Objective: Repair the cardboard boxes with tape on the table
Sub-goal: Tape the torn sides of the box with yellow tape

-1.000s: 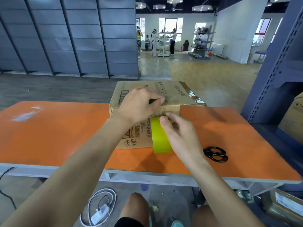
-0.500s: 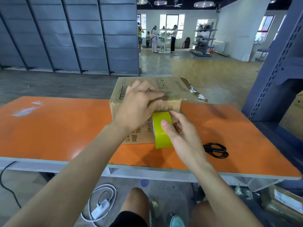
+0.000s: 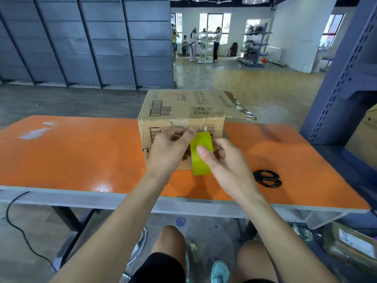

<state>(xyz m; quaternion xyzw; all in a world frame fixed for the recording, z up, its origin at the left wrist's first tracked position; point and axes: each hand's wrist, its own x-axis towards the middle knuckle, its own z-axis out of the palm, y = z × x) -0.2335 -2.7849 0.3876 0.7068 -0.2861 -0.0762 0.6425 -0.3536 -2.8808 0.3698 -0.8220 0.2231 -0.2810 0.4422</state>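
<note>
A brown cardboard box (image 3: 183,108) stands on the orange table (image 3: 81,156), one flap hanging out to the right with torn tape along its edge. In front of the box's near face, my right hand (image 3: 226,166) grips a yellow-green roll of tape (image 3: 201,160), thumb across its outer band. My left hand (image 3: 169,148) is at the roll's upper left, fingertips pinching at the top of the roll. The box's near face is partly hidden behind both hands.
Black scissors (image 3: 267,178) lie on the table right of my right hand. A blue metal rack (image 3: 346,78) rises at the right table end. Another cardboard box (image 3: 350,246) sits on the floor at lower right. A cable (image 3: 20,227) runs under the table's left side.
My left hand has come off the top of the box and down to the tape roll. The roll has stayed in my right hand, lifted a little against the box face.
</note>
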